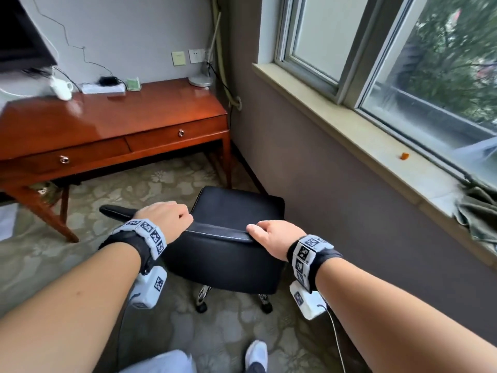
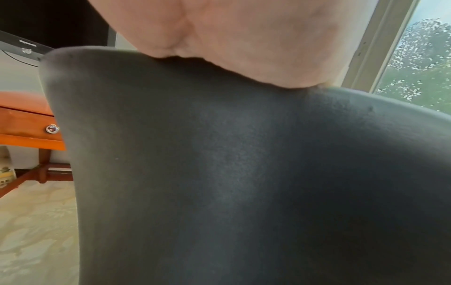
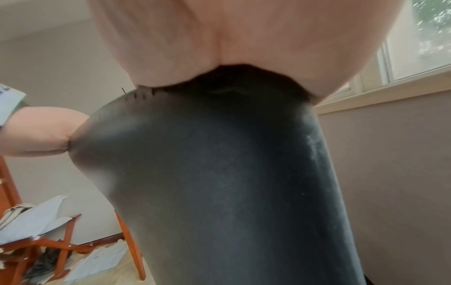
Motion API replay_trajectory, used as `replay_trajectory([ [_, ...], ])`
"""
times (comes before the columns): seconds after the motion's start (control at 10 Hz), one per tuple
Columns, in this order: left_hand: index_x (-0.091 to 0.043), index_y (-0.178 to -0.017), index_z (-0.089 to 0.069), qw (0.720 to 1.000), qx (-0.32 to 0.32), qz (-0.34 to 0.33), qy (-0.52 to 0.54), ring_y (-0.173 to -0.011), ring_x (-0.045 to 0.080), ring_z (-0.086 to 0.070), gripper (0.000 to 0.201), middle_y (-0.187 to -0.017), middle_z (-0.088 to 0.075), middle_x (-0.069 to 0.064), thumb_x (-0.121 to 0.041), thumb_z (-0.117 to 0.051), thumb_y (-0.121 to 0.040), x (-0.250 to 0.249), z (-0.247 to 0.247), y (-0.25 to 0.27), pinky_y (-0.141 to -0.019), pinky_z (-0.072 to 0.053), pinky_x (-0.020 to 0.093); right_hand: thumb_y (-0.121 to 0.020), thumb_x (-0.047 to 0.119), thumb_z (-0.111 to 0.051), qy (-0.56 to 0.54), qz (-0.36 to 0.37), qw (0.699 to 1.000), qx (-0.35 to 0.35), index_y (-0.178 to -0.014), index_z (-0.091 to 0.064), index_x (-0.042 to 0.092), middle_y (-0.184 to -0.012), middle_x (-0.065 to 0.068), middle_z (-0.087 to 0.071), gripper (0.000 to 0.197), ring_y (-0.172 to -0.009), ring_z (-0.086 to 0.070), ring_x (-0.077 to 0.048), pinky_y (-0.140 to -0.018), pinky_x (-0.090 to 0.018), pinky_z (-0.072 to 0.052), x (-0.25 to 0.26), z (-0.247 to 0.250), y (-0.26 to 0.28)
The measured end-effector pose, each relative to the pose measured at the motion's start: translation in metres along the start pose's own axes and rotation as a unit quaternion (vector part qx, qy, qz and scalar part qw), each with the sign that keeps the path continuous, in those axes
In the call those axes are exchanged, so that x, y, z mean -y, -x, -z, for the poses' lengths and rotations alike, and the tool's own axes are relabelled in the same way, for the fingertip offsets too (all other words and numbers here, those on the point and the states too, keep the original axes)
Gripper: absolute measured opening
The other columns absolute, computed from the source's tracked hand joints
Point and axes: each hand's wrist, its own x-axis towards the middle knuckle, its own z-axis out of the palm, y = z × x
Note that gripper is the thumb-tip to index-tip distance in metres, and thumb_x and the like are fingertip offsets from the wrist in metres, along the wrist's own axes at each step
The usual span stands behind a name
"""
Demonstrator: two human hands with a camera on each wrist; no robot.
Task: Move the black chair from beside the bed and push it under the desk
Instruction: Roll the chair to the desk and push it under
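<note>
I had my left hand (image 1: 164,215) & right hand (image 1: 274,235) gripping the black chair (image 1: 228,254) backrest top, chair on patterned carpet (image 1: 150,181) near the wooden worktop (image 1: 113,114), beside the window wall (image 1: 336,200).

Black chair (image 1: 228,254) facing wooden desk (image 1: 113,122)

Fingers of both hands hidden behind black chair (image 1: 228,254) backrest; chair base mostly hidden; TV (image 1: 18,36) cut off, blurred.

Daylight pours through the window (image 1: 403,65) above a taupe wall (image 1: 309,170); patterned carpet (image 1: 161,181) underfoot, a television (image 1: 18,36) mounted left.
</note>
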Motion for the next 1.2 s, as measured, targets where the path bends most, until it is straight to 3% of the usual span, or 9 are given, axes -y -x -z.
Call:
replay_trajectory([
  [0.2,-0.031,-0.075,-0.048,0.997,0.066,0.031,0.002,-0.092,0.023,-0.053,0.024,-0.087,-0.050,-0.007,-0.030,-0.033,-0.094,0.049,0.015,-0.055,-0.081,-0.043,0.037,-0.100,0.066,-0.029,-0.030,0.015,0.997,0.065,-0.119,-0.067,0.026,-0.118,0.001,-0.071,0.058,-0.114,-0.063,-0.024,-0.101,-0.038,-0.046,0.040,0.016,-0.062],
  [0.4,-0.036,-0.072,-0.049,0.998,0.049,0.047,0.003,-0.092,0.020,-0.052,0.027,-0.087,-0.053,-0.012,-0.035,-0.032,-0.093,0.087,0.021,-0.079,-0.077,-0.040,0.036,-0.097,0.071,-0.030,-0.033,-0.008,0.991,0.126,-0.145,-0.053,0.033,-0.150,0.005,-0.056,0.065,-0.140,-0.048,-0.020,-0.119,-0.039,-0.033,0.071,0.021,-0.107],
  [0.6,-0.037,-0.072,-0.051,0.998,0.063,0.023,0.007,-0.090,0.018,-0.054,0.026,-0.086,-0.053,-0.013,-0.040,-0.030,-0.087,0.127,0.031,-0.105,-0.079,-0.044,0.036,-0.098,0.071,-0.033,-0.063,-0.015,0.986,0.150,-0.148,-0.050,0.034,-0.153,0.008,-0.052,0.064,-0.143,-0.045,-0.018,-0.121,-0.035,-0.028,0.106,0.018,-0.129],
  [0.7,-0.038,-0.077,-0.055,0.997,0.079,-0.001,-0.001,-0.094,0.017,-0.056,0.027,-0.090,-0.055,-0.014,-0.045,-0.032,-0.088,0.157,0.033,-0.119,-0.081,-0.046,0.036,-0.094,0.077,-0.034,-0.082,-0.031,0.981,0.174,-0.152,-0.044,0.038,-0.158,0.015,-0.044,0.071,-0.148,-0.037,-0.013,-0.125,-0.034,-0.019,0.130,0.008,-0.141],
  [0.8,-0.034,-0.080,-0.052,0.991,0.109,-0.065,-0.040,-0.104,0.020,-0.058,0.033,-0.095,-0.054,-0.011,-0.046,-0.022,-0.079,0.187,0.040,-0.134,-0.087,-0.047,0.038,-0.075,0.097,-0.033,-0.102,-0.061,0.975,0.189,-0.153,-0.039,0.046,-0.159,0.020,-0.041,0.093,-0.149,-0.035,-0.009,-0.127,-0.037,-0.015,0.154,-0.007,-0.152],
  [0.9,-0.033,-0.091,-0.055,0.977,0.115,-0.156,-0.089,-0.110,0.023,-0.057,0.041,-0.100,-0.053,-0.007,-0.040,-0.017,-0.075,0.216,0.039,-0.155,-0.090,-0.046,0.039,-0.047,0.110,-0.031,-0.115,-0.088,0.968,0.203,-0.152,-0.038,0.050,-0.158,0.022,-0.042,0.121,-0.148,-0.035,-0.007,-0.127,-0.039,-0.015,0.175,-0.021,-0.166],
  [1.0,-0.026,-0.106,-0.053,0.967,0.108,-0.208,-0.104,-0.115,0.029,-0.054,0.031,-0.116,-0.053,-0.001,-0.022,-0.027,-0.091,0.249,0.037,-0.173,-0.090,-0.046,0.041,-0.079,0.092,-0.038,-0.117,-0.150,0.964,0.187,-0.153,-0.041,0.044,-0.155,0.021,-0.043,0.089,-0.145,-0.037,-0.006,-0.125,-0.033,-0.019,0.210,-0.029,-0.168],
  [1.1,-0.022,-0.112,-0.053,0.961,0.114,-0.239,-0.085,-0.116,0.032,-0.054,0.029,-0.119,-0.053,0.002,-0.007,-0.035,-0.094,0.283,0.035,-0.189,-0.095,-0.049,0.048,-0.090,0.081,-0.039,-0.131,-0.227,0.953,0.149,-0.150,-0.049,0.034,-0.153,0.002,-0.053,0.077,-0.139,-0.050,-0.023,-0.117,-0.038,-0.040,0.234,-0.045,-0.164],
  [1.2,-0.024,-0.111,-0.060,0.955,0.113,-0.270,-0.034,-0.110,0.031,-0.059,0.029,-0.116,-0.060,0.003,-0.024,-0.034,-0.096,0.300,0.041,-0.192,-0.092,-0.051,0.047,-0.102,0.059,-0.041,-0.111,-0.299,0.934,0.160,-0.153,-0.037,0.049,-0.154,0.004,-0.043,0.052,-0.130,-0.056,-0.031,-0.094,-0.049,-0.060,0.256,-0.056,-0.155],
])
